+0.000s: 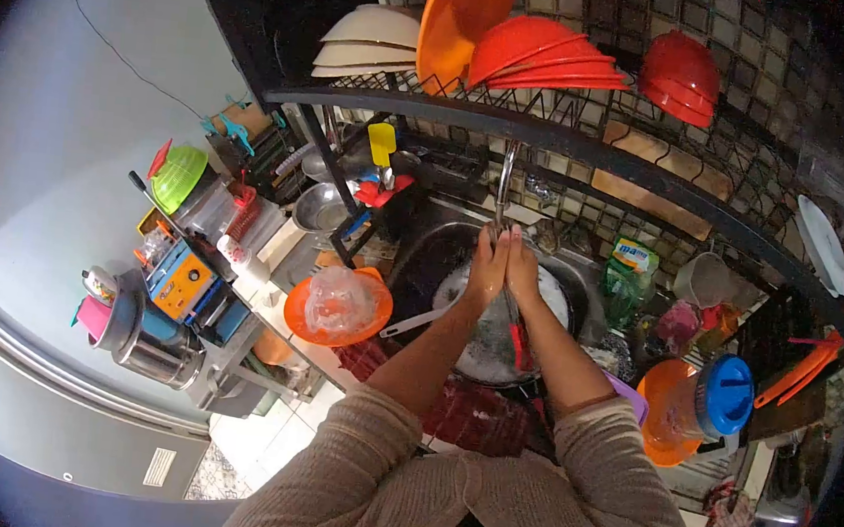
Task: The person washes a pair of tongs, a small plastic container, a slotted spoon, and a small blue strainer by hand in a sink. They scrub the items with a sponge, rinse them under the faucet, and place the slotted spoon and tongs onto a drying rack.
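My left hand (487, 269) and my right hand (522, 265) are pressed together just below the metal faucet (506, 176), over the sink. Their fingers point toward the faucet and lie straight against each other; whether anything is between the palms is hidden. Under them, soapy water with white foam (484, 354) fills a round dark basin in the sink (424, 239). A red-handled utensil (518, 347) leans in the basin below my wrists. A light-coloured handle (415, 320) sticks out to the left of the basin.
Above the sink, a black rack (554, 130) holds red bowls (540, 58), white bowls (366, 38) and an orange plate (463, 21). An orange bowl (371, 329) with plastic stands left. On the right are a green soap pouch (629, 282) and a blue-lidded container (727, 396).
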Demonstrator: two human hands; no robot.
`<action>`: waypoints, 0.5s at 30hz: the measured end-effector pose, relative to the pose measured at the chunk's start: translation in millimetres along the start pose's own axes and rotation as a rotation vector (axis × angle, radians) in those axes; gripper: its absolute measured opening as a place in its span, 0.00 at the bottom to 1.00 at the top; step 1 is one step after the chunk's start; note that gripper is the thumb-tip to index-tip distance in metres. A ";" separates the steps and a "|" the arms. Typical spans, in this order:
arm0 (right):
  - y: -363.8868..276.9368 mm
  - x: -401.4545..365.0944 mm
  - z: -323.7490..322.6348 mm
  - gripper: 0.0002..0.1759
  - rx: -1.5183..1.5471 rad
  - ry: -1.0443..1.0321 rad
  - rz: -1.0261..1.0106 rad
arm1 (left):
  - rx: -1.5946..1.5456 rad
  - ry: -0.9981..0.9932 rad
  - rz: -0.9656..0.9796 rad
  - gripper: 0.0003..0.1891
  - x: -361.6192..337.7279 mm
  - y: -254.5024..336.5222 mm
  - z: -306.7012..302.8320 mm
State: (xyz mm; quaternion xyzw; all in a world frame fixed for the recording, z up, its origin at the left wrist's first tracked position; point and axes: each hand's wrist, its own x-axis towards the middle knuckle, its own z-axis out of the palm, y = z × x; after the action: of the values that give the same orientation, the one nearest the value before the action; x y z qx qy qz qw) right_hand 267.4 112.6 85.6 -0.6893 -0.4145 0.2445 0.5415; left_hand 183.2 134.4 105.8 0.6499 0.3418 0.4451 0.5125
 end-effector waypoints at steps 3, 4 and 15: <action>-23.3 -11.4 1.6 0.32 0.149 0.000 -0.085 | 0.276 0.160 -0.045 0.26 -9.0 4.3 -2.0; -24.6 -13.3 2.6 0.31 0.217 0.022 -0.167 | 0.274 0.161 -0.051 0.26 -6.9 -0.2 -3.2; -9.7 -60.6 -4.0 0.29 0.595 -0.179 0.154 | -0.226 -0.009 -0.187 0.32 26.5 -19.5 -11.9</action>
State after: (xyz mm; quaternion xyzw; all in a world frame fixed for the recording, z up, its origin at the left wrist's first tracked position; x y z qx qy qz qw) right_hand 235.1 60.4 89.1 -0.5059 -0.3175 0.4550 0.6605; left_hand 182.2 167.3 93.9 0.5554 0.3465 0.4281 0.6230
